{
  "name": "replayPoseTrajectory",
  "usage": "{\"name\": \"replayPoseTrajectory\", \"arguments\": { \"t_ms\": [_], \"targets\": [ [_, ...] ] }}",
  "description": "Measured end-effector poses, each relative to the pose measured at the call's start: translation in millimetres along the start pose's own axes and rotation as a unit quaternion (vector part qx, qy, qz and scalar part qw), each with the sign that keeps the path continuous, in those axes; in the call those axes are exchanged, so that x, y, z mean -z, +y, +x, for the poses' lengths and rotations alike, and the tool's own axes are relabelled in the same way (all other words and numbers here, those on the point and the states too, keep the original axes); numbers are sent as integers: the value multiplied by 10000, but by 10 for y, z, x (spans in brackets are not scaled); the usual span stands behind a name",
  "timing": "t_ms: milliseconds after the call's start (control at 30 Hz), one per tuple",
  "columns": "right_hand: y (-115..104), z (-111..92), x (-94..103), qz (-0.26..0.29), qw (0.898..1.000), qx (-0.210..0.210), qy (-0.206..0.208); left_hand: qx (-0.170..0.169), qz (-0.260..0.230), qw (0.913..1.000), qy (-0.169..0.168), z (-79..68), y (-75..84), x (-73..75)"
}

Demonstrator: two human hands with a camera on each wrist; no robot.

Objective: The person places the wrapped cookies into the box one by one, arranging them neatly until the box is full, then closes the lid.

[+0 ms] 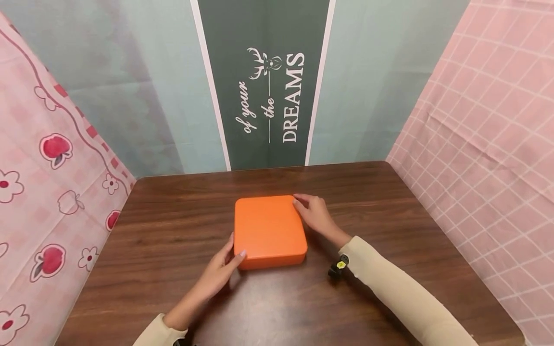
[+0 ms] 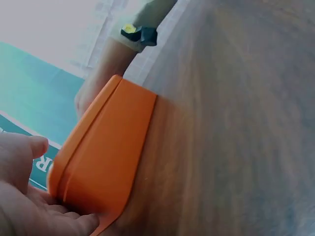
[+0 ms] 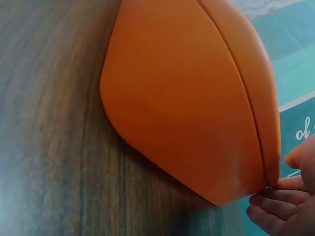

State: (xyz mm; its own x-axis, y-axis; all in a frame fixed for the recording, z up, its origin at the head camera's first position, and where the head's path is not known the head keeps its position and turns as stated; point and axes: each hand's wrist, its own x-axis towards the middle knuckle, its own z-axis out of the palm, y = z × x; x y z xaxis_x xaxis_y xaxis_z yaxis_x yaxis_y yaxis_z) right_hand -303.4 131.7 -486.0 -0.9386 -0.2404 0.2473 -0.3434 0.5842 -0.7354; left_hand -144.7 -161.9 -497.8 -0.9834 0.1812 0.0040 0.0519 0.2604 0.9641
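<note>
An orange box (image 1: 270, 228) with rounded corners sits flat on the wooden table, its lid on. A seam between lid and body runs along its side (image 2: 106, 152) in the left wrist view. My left hand (image 1: 218, 271) holds the near left corner, thumb over the top edge and fingers along the left side. At the far right corner, my right hand (image 1: 317, 214) grips the edge, with the thumb by the lid and fingers behind. The right wrist view shows those fingertips (image 3: 275, 196) at the corner of the box (image 3: 182, 98). Whatever the box contains is hidden.
The dark brown wooden table (image 1: 173, 206) extends around the box on all sides. A green and grey printed cloth (image 1: 268, 29) hangs behind it. Pink patterned cloths flank the table, apples on the left one (image 1: 26, 202) and a grid on the right one (image 1: 489, 134).
</note>
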Motion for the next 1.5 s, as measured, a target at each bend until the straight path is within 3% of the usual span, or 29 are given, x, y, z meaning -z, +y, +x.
{"name": "replayPoseTrajectory", "arguments": {
  "t_ms": [167,367,467,800,1167,1500],
  "targets": [
    [72,46,-49,274,9995,-182,-9,-112,-293,9995,-28,-19,-56,-87],
    [125,79,-57,382,9974,-581,-166,87,60,9999,72,-47,-72,-142],
    [122,99,-61,430,9973,-566,-183,117,159,9997,163,-61,-66,-167],
    [108,93,-61,443,9973,-568,-165,-131,-326,9989,294,-67,-107,-246],
    [67,61,-72,618,9956,-706,37,-315,-442,9981,301,-70,-139,-274],
    [93,41,-94,446,9956,-806,-186,133,-451,9977,489,-9,-65,-184]
  ]
}}
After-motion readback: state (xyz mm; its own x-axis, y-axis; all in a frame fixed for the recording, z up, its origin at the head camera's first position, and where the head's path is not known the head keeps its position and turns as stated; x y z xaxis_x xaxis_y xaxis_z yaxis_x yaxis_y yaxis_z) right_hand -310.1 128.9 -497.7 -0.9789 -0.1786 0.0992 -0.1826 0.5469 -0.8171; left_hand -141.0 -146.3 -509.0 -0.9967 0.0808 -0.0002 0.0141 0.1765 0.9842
